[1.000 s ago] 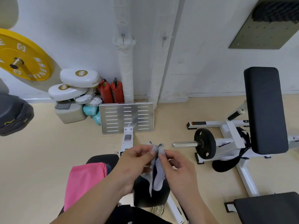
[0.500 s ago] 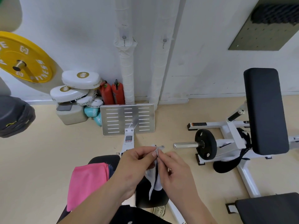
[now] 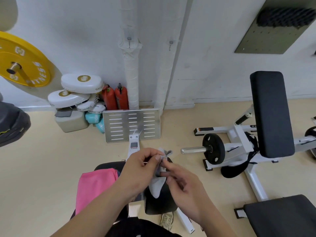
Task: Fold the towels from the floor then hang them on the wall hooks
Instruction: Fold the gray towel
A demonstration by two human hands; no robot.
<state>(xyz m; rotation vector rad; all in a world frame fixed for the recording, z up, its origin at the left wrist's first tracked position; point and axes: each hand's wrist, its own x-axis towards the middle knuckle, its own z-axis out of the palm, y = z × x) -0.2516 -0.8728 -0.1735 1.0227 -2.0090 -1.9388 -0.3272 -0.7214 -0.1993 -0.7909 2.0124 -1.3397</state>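
Note:
A small grey towel (image 3: 156,186) hangs folded between my hands, its top corners bunched above my fingertips. My left hand (image 3: 140,170) pinches the top edge between thumb and fingers. My right hand (image 3: 182,183) pinches the same edge from the right, just below the left fingertips. A pink towel (image 3: 95,184) lies draped over the black padded seat (image 3: 160,202) under my hands. Two small hooks are on the white wall above: the left hook (image 3: 129,39) and the right hook (image 3: 171,42).
A slotted metal footplate (image 3: 132,124) stands ahead on the floor. Right of it are a white machine with a black weight plate (image 3: 213,148) and a black back pad (image 3: 271,113). White pads (image 3: 82,83), red canisters (image 3: 116,98) and a yellow plate (image 3: 22,60) sit left.
My hands have closed together on the grey towel's top edge, bunching it tighter. The view has shifted slightly downward.

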